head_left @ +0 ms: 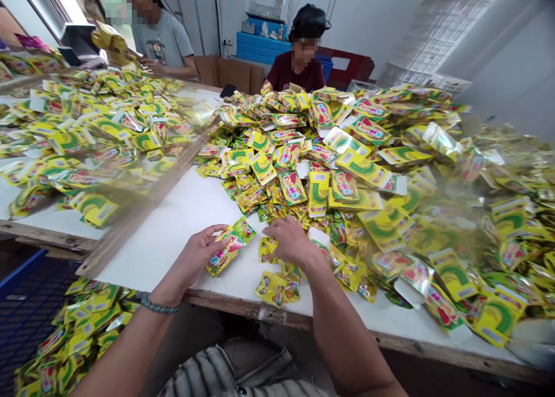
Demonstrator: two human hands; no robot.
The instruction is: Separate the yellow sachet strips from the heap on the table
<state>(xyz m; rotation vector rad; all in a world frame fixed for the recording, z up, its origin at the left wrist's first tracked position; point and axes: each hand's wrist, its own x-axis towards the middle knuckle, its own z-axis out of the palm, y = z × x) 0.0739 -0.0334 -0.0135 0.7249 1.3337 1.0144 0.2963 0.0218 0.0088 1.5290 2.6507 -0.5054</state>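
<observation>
In my left hand [202, 252] is a small yellow and green printed box [223, 255], tilted above the white tabletop. A green sachet [244, 228] sticks out of the box's upper end. My right hand [288, 241] is over the near edge of the pile, its visible fingers apart and reaching down among small yellow sachets [267, 249]; some fingertips are hidden. Just below that hand, a few more sachets [277, 288] lie near the table's front edge. Beyond it are heaped printed boxes [292, 188], several with open flaps.
A wooden strip [147, 195] divides the white table [169, 223] from another box-covered surface on the left. Below left, a blue crate [21, 310] stands beside many yellow boxes [87, 327]. Two people sit across the table, near a cardboard carton [238, 74].
</observation>
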